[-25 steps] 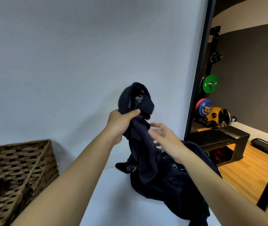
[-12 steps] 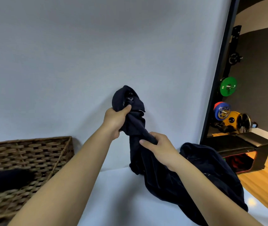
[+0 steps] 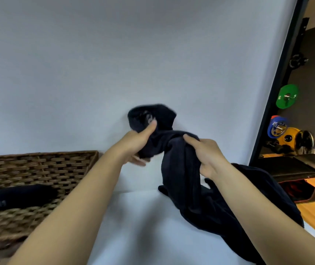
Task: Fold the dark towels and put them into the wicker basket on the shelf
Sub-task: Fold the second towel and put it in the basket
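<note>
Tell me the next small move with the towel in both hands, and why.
Probably draw the hands apart to spread the towel flat above the white shelf. The left hand and right hand each grip the dark towel, which is bunched and twisted between them, its lower end on a dark pile. It looks unfolded, so not ready for the wicker basket.

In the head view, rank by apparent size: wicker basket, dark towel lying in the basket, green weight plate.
1. wicker basket, largest, though it sits near the camera.
2. dark towel in the basket.
3. green weight plate, smallest in frame; it is far back, so true size is unsure.
</note>
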